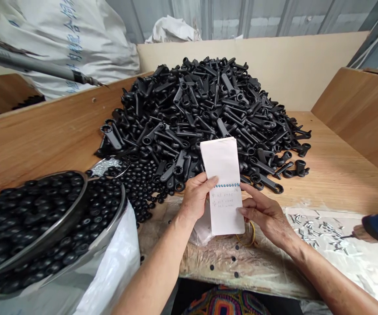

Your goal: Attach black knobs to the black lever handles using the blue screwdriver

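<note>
The left hand [195, 197] grips a white spiral notepad [223, 162] upright between thumb and fingers. The right hand [263, 214] is partly open, its fingertips resting on the pad's lower edge. The handwriting seems too small to read. Behind, on the bench [336, 183], lies a heap of black moulded parts [202, 105], with a steel bowl of black balls [44, 232] at the left.

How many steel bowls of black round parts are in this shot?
2. The first steel bowl sits tilted at the lower left, heaped with black round parts; the second steel bowl lies just right of it, partly behind its rim. Others could be hidden.
</note>
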`<state>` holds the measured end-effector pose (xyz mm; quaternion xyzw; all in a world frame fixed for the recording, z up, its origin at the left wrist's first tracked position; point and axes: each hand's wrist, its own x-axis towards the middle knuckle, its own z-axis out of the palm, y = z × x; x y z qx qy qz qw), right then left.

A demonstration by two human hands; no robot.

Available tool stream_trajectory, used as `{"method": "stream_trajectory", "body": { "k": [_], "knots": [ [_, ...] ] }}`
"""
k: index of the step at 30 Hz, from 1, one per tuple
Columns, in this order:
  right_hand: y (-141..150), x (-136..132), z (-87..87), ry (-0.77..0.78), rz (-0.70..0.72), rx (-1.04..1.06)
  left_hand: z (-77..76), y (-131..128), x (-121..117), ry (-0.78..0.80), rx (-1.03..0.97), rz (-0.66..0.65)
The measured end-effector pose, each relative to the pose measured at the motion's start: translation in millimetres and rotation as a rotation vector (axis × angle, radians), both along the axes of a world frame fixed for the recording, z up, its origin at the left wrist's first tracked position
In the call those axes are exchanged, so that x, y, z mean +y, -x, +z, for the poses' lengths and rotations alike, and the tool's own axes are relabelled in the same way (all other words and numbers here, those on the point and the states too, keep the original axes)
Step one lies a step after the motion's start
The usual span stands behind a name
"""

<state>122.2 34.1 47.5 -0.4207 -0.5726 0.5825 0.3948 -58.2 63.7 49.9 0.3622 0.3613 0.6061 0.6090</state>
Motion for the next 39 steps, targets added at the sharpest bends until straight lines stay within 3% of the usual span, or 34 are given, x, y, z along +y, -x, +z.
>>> {"method": "stream_trajectory", "body": {
  "k": [39],
  "knots": [
    [0.8,-0.5,2.1,-0.009,0.033,0.011,-0.5,-1.0,0.6,0.028,-0.048,-0.005]
  ]
}}
